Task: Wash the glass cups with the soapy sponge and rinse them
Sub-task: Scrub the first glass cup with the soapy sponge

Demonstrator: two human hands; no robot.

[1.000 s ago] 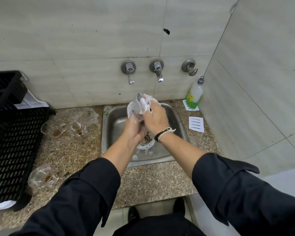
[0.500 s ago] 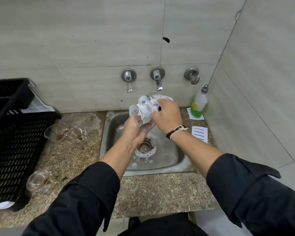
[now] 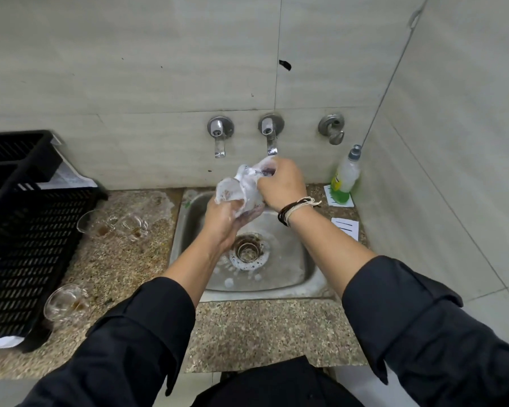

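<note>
My left hand (image 3: 225,217) grips the foam-covered glass cup (image 3: 232,192) from below, steadying it over the sink (image 3: 294,259) so suds drop toward the drain. My right hand (image 3: 281,183), directly beside it, is clenched round the soapy sponge (image 3: 252,173) and presses it against the cup; the sponge is mostly hidden by lather. Just above my right hand is a tap (image 3: 271,135), placed for rinsing. Well left of my left hand, three more glass cups (image 3: 100,224) wait on the worktop (image 3: 124,268), near a black crate (image 3: 24,230). Right of my right hand stands a detergent bottle (image 3: 346,177)
</note>
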